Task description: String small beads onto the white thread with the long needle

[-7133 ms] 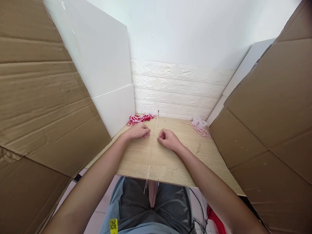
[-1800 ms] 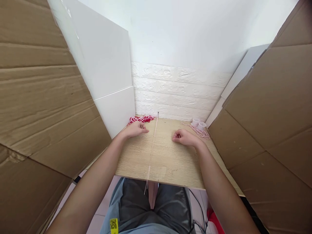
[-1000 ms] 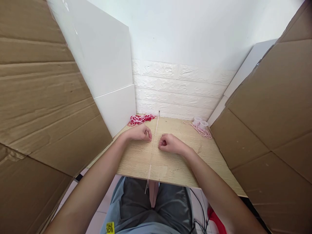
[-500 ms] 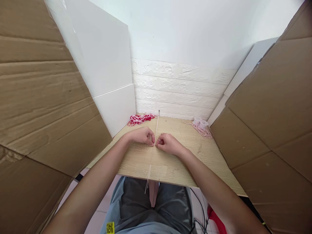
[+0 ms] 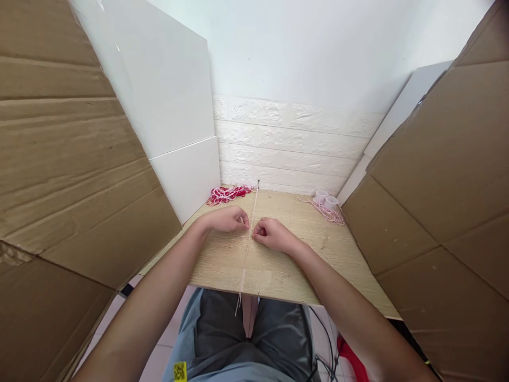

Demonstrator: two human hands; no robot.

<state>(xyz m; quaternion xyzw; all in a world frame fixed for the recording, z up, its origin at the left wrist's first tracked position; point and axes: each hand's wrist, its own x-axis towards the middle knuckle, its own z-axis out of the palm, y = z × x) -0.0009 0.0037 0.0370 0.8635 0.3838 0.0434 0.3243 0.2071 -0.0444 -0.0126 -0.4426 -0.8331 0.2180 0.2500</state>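
A pale cord (image 5: 245, 260) runs straight down the wooden board from a small nail (image 5: 259, 181) at the wall, and its loose ends hang past the front edge. My left hand (image 5: 228, 219) is just left of the cord, thumb and finger pinched. A thin light thread, hard to see against the wood, passes under these fingertips. To the right of the cord my right hand (image 5: 274, 235) is also pinched, its fingertips close to the cord. What it grips is too fine to make out.
Tangled red and white string (image 5: 228, 194) lies at the back left of the board (image 5: 286, 281). At the back right are small clear plastic cups (image 5: 331, 202) and a bundle of pink string (image 5: 331, 215). Cardboard panels (image 5: 441, 196) stand on both sides.
My left hand has shifted slightly left, leaving a little more space between its fingertips and the cord. My right hand has hardly moved and stays pinched.
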